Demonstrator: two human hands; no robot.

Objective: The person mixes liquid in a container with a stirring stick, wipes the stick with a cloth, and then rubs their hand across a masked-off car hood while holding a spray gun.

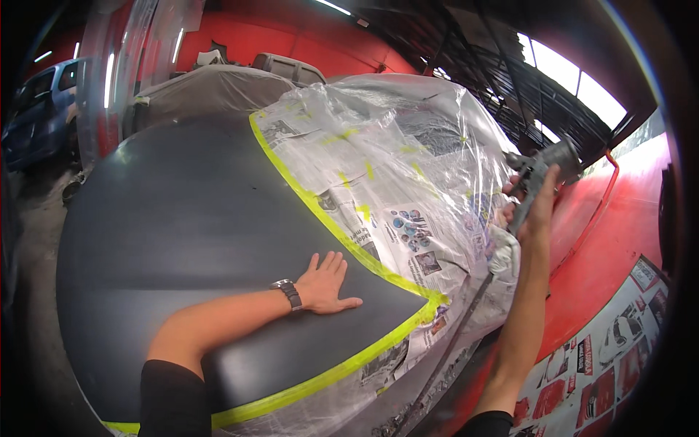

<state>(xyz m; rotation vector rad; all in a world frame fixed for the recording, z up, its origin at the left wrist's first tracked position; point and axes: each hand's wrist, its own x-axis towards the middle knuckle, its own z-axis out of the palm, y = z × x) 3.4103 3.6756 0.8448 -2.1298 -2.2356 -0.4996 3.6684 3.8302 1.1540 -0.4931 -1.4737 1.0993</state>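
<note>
My left hand lies flat with spread fingers on a dark grey car hood, near its taped edge. A dark watch is on that wrist. Raised at the right, my right hand is wrapped round the handle of a grey spray gun. A hose runs down from below the gun's handle. Bright yellow masking tape borders the hood. Beyond the tape, newspaper and clear plastic sheeting cover the car.
Behind stands another covered vehicle, and a blue car is at the far left. Clear plastic curtains hang nearby. Paint-marked paper sheets lie at the lower right beside a red wall.
</note>
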